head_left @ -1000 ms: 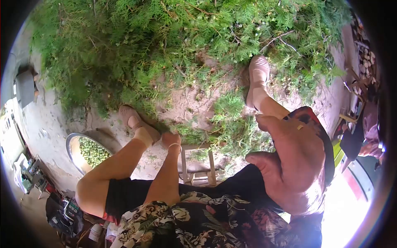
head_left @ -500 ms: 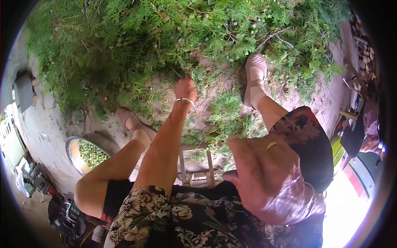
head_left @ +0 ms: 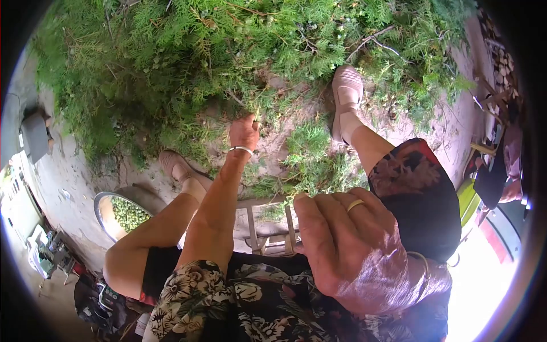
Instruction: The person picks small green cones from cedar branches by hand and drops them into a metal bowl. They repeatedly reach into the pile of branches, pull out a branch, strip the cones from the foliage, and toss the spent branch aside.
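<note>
My left hand (head_left: 245, 132), with a pale bracelet on its wrist, is closed low over the ground at the edge of the cut green branches (head_left: 171, 74). Thin stems and a light green sprig show by its fingertips, but what it grips is too small to tell. Close to the camera, my right hand (head_left: 356, 245) has a gold ring and its fingers are bent and pressed together. Its fingertips lie beside a small heap of green sprigs (head_left: 312, 148), and anything in them is hidden.
A metal basin (head_left: 103, 215) of small green cones or fruits stands at the left. Between my legs is a small wooden frame (head_left: 250, 225). My shoes (head_left: 347, 91) rest on the ground by the branches. Stacked wood (head_left: 504, 71) and part of another person (head_left: 511, 154) show at the right.
My left hand has moved slightly left and down, away from the stem it was touching. My right hand has shifted a little left, its fingers turned more upward in view.
</note>
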Action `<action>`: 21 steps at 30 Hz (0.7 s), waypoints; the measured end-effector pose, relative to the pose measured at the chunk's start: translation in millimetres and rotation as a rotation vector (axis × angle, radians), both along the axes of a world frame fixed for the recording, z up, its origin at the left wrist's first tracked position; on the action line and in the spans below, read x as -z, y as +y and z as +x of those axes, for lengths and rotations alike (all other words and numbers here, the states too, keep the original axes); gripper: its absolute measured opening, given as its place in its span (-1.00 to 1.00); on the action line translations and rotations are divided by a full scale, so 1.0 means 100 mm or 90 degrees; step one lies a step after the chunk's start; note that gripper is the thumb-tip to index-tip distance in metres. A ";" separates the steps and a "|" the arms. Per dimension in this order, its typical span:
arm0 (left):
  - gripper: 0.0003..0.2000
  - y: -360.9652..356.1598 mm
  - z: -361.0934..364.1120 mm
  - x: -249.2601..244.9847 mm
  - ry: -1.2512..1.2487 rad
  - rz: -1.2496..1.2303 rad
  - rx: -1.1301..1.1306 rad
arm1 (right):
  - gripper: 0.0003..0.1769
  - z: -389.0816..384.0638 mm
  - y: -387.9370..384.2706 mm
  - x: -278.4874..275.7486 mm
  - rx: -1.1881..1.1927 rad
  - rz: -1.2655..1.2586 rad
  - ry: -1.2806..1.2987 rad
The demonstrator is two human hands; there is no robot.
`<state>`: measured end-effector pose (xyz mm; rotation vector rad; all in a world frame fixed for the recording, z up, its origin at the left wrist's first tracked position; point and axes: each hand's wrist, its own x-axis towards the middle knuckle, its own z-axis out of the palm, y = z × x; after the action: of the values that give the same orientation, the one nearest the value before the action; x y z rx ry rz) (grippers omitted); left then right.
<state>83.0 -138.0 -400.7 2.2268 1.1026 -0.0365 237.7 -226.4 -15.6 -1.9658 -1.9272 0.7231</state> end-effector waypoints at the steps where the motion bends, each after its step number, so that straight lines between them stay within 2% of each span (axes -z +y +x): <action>1: -0.83 -0.03 -0.01 0.00 0.000 -0.051 -0.061 | -0.50 0.00 0.00 0.00 -0.003 0.002 -0.012; 2: -0.85 -0.05 -0.03 -0.01 0.001 -0.101 -0.121 | -0.51 0.00 0.00 0.00 -0.006 0.004 -0.023; 3: -0.85 -0.02 0.04 -0.29 0.081 -0.112 -0.093 | -0.51 0.00 -0.02 0.01 -0.004 0.003 -0.021; 4: -0.85 -0.08 -0.02 -0.28 0.082 -0.113 -0.092 | -0.52 -0.01 -0.06 0.03 0.009 -0.008 -0.012; 6: -0.94 -0.23 -0.18 -0.21 -0.100 -0.215 0.144 | -0.53 -0.02 -0.11 0.08 0.022 -0.021 0.000; 7: -0.92 -0.21 -0.10 -0.53 -0.006 -0.385 0.232 | -0.55 -0.03 -0.13 0.11 0.008 -0.007 -0.022; 8: -0.92 -0.24 -0.13 -0.51 -0.004 -0.387 0.231 | -0.56 -0.03 -0.14 0.11 0.000 0.000 -0.032; 10: -0.86 -0.28 -0.18 -0.44 0.003 -0.258 0.194 | -0.59 -0.06 -0.16 0.11 0.003 -0.006 -0.048; 11: -0.86 -0.26 -0.17 -0.39 0.003 -0.257 0.194 | -0.60 -0.06 -0.15 0.10 0.008 -0.012 -0.052; 14: -0.76 -0.10 -0.01 -0.23 0.009 0.018 0.001 | -0.63 -0.05 -0.10 0.06 0.018 -0.025 -0.032; 16: -0.81 -0.05 0.12 -0.26 0.046 -0.005 -0.031 | -0.65 -0.05 -0.02 0.02 0.009 -0.020 -0.024; 19: -0.76 0.06 0.12 0.04 0.083 0.046 0.069 | -0.65 -0.04 0.00 -0.01 -0.011 -0.016 -0.039; 21: -0.76 0.07 0.10 0.13 0.099 0.036 0.061 | -0.65 -0.05 0.00 0.00 -0.017 -0.019 -0.050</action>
<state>93.3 -130.8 -413.2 2.3589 1.0890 -0.2255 232.4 -226.9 -15.2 -2.0183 -2.0025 0.6963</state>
